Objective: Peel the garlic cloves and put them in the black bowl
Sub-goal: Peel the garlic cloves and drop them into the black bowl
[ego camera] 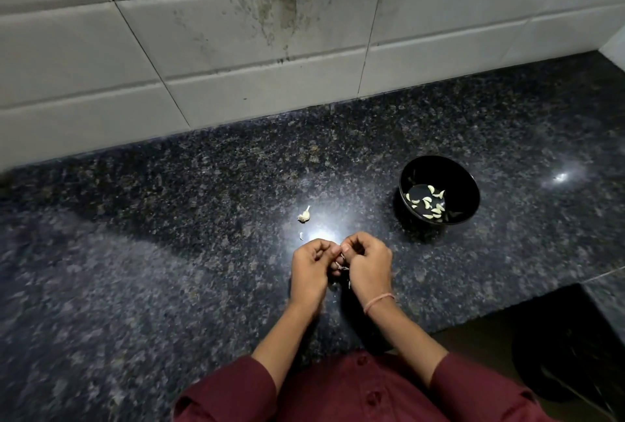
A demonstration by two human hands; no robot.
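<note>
both left grip [309, 269] and right grip [368, 266] pinch one clove [342, 258]; pale peeled crescents [427, 203] in black bowl [471, 185]

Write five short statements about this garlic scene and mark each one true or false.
1. The left hand and right hand pinch a garlic clove between them. True.
2. The black bowl holds peeled cloves. True.
3. The black bowl stands left of the hands. False: it stands to their right, farther back.
4. The pink band is on the left wrist. False: it is on the right wrist.
5. A garlic piece lies on the counter beyond the left hand. True.
</note>
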